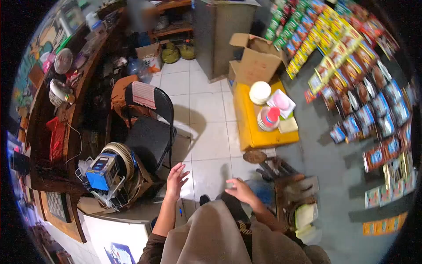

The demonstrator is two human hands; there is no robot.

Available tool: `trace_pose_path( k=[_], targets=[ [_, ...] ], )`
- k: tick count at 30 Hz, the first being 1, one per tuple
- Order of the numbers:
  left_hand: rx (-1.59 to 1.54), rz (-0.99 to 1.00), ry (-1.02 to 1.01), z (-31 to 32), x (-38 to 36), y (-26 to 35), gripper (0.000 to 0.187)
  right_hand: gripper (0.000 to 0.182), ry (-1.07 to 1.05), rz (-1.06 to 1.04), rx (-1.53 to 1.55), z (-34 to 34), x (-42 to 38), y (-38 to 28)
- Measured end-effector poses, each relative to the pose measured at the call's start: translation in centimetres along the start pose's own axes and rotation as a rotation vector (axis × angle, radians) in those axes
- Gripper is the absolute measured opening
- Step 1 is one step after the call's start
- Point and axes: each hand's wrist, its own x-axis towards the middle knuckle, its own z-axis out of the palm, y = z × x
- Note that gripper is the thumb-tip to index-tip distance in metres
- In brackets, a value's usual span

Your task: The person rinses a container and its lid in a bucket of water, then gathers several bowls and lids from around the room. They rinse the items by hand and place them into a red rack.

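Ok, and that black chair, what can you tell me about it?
The black chair stands upright on the pale floor tiles. Its seat is dark and looks padded; the frame looks like thin metal tube, curving up around the backrest. A red-and-white striped cloth hangs over the backrest. A round fan is close by the seat; whether they touch, I can't tell. The left hand, fingers spread, shows near a front leg but doesn't grip it. The lower legs are partly hidden.

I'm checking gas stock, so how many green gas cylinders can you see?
2. One green gas cylinder stands on the floor beside the carton at the back; the other cylinder is between it and the grey cabinet. More may be hidden behind the cabinet.
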Motion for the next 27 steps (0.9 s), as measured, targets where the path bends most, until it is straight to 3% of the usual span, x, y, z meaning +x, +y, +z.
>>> trace_pose_path(
  k=[3,5,7,10,13,15,17,20,21,25,27],
  targets=[
    [-0.004,-0.008,0.128,-0.2,3.6,1.0,0.037,0.037,-0.129,0.060,-0.001,-1.8,4.2,0.7],
    [-0.013,-0.042,0.131,0.7,6.8,1.9,0.037,0.036,-0.082,-0.003,0.025,-2.7,7.1,3.2],
    [-0.037,-0.078,0.101,2.3,10.1,3.7,0.035,0.035,-0.098,0.107,0.022,-4.7,10.6,2.6],
    [-0.066,-0.131,0.100,4.8,16.8,5.1,0.035,0.034,-0.099,0.104,-0.010,-8.0,16.9,2.0],
    [-0.293,-0.240,0.183,7.4,22.5,7.1,0.035,0.032,-0.087,0.018,-0.025,-11.1,23.2,-0.3],
    [-0.440,-0.248,0.118,9.8,26.2,9.5,0.027,0.030,-0.102,-0.065,-0.069,-13.6,27.7,-3.0],
    [-0.417,-0.101,0.029,11.8,29.2,11.9,0.027,0.029,-0.091,-0.044,-0.013,-15.4,31.9,-3.2],
    [-0.211,0.003,0.091,13.7,33.1,14.5,0.031,0.030,0.012,-0.096,-0.091,-17.2,36.7,-3.2],
    [-0.156,0.007,0.087,13.8,34.4,15.2,0.032,0.030,0.051,-0.154,-0.102,-17.7,38.2,-3.4],
    [-0.056,-0.079,0.157,15.6,40.3,17.5,0.030,0.029,-0.030,-0.050,-0.076,-19.0,42.8,-3.4],
    [-0.080,-0.081,0.077,15.5,44.0,17.2,0.025,0.029,0.014,-0.012,-0.123,-19.6,45.3,-2.7]
  ],
)
